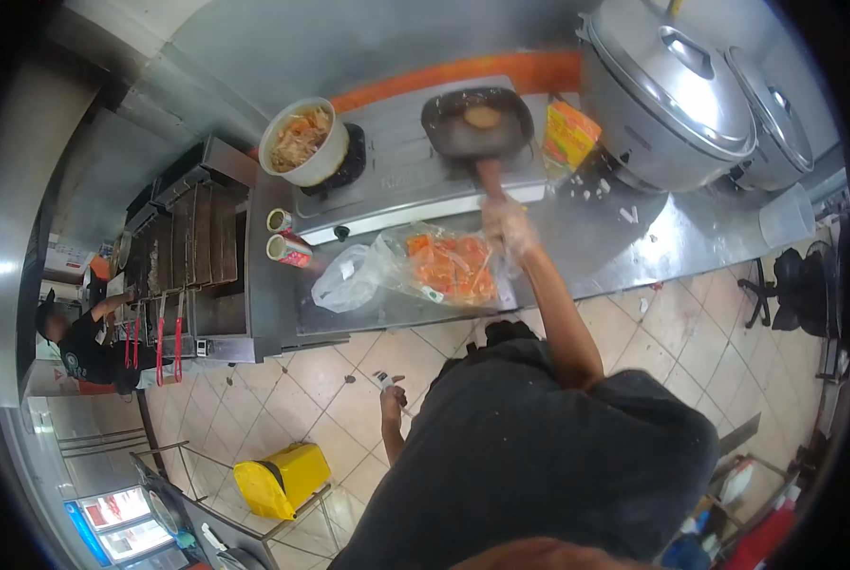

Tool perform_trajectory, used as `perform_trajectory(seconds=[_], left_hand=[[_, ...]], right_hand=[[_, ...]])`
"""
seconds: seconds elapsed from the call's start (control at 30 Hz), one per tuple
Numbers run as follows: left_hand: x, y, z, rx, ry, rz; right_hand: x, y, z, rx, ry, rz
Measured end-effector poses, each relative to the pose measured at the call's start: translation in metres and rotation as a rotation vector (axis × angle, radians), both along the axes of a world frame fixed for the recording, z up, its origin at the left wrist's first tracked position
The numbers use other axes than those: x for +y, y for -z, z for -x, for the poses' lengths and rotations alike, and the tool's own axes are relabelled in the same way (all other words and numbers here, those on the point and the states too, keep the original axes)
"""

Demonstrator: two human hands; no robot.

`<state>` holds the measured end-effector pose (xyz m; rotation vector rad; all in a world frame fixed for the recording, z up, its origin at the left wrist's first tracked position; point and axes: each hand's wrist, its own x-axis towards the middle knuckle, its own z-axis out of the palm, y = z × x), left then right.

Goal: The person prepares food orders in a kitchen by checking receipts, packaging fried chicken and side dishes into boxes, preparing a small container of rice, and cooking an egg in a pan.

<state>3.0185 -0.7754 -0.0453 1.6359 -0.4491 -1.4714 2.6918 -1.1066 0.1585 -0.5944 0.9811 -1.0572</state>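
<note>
My right hand [508,224], which seems to be in a clear thin glove, grips the brown handle [491,178] of a dark square pan [439,132]. The pan is over the right side of a gas stove [403,174]; a round tan piece [482,117] lies in it. My left hand [394,395] hangs low beside my body, away from the counter, around a small white object [383,380] that I cannot identify. A clear plastic bag of orange pieces [457,267] lies just left of my right wrist. A white pot [304,174] with mixed food stands on the left burner.
Two large metal rice cookers [631,135] stand at right, near a yellow carton [571,135] and white scraps. Two cans [287,249] and another plastic bag [345,278] are at left. A person [90,345] stands by fryers with red-handled baskets [168,345]. A yellow bin [282,477] is behind.
</note>
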Motion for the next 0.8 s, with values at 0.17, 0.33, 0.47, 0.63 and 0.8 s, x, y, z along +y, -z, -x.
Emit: perform_trajectory(seconds=[0.17,0.33,0.47,0.63,0.8], left_hand=[[0.007,0.001,0.0,-0.003,-0.074,0.003],[0.004,0.003,0.007,0.036,0.029,0.089],[0.002,0.005,0.011,0.046,-0.074,0.048],[-0.003,-0.019,0.024,-0.041,0.073,-0.031],[-0.004,-0.017,0.035,-0.02,0.12,-0.131]], right_hand=[[0.031,-0.004,0.008,-0.057,-0.005,-0.039],[0.024,0.004,0.01,-0.118,-0.024,-0.007],[0.005,0.016,0.011,-0.086,-0.025,0.057],[0.009,0.044,0.025,0.023,-0.04,0.038],[-0.024,0.072,0.0,-0.113,-0.024,0.072]])
